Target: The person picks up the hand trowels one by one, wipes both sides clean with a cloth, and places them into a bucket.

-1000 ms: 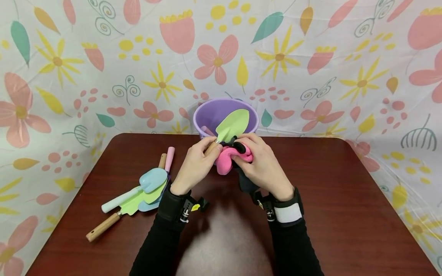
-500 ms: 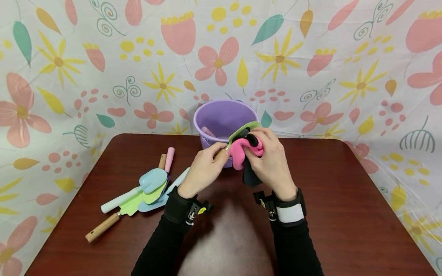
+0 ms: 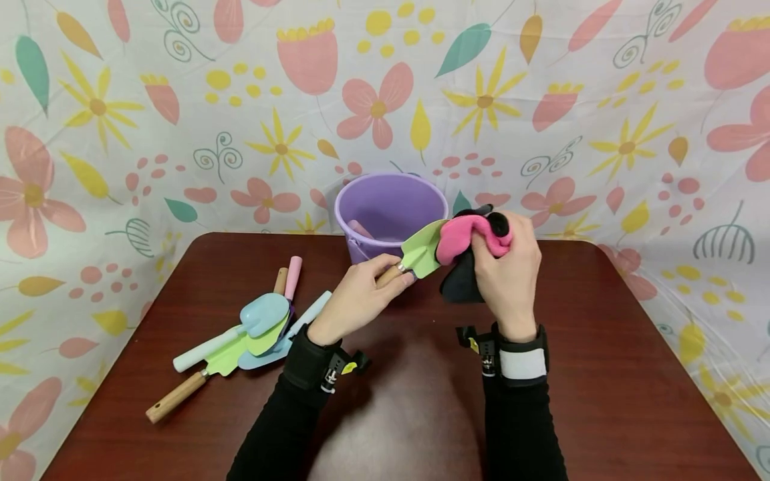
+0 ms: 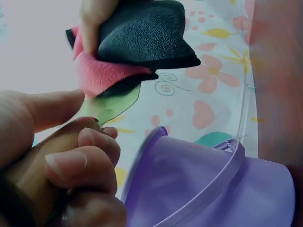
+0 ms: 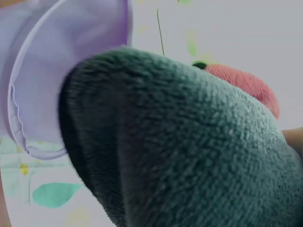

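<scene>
dark wooden table [image 3: 601,374], floral backdrop sheet [image 3: 180,100] behind.

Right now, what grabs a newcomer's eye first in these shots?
Mid-frame, above the dark red table, the right hand grips a bunched pink and black cloth against the blade of a green trowel, whose wooden handle the left hand holds. Just behind them stands a purple bucket, and a heap of pastel toy garden tools lies at table left, all before a loud flower-print backdrop.
</scene>
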`<state>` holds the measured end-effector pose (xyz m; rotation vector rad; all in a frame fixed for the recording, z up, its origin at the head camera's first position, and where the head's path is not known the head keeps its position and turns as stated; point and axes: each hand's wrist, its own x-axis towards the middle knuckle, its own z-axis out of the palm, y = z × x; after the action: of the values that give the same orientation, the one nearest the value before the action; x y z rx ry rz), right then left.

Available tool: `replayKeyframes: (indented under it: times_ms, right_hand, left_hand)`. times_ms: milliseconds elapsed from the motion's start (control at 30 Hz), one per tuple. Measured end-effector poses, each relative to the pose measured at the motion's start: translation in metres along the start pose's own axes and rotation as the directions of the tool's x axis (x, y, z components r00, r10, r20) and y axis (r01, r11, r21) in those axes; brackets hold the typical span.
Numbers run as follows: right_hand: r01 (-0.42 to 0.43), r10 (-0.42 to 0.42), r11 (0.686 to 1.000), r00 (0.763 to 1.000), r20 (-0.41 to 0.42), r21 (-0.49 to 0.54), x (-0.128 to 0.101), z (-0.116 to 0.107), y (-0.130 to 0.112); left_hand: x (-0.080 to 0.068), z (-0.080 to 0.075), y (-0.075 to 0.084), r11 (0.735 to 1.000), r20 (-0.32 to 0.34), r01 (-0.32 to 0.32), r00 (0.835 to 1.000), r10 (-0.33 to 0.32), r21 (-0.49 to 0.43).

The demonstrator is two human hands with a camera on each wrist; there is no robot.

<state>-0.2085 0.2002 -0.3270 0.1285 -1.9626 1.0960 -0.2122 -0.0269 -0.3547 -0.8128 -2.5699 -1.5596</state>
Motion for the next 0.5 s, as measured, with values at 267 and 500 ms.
replayKeyframes:
  times_ms: [267, 500]
  right_hand:
    - [-0.208, 0.220, 0.972, 0.968, -0.119, 0.106, 0.007, -0.012, 0.012]
    - [-0.316, 0.314, 0.927, 0.948, 0.042, 0.200, 0.009, -0.017, 0.000]
  left_hand:
    - [0.000, -0.005, 0.000, 0.981, 0.028, 0.000, 1.000, 0.006, -0.193]
    - [0.001, -0.004, 0.002, 0.937, 0.049, -0.042, 0.997, 0.063, -0.345]
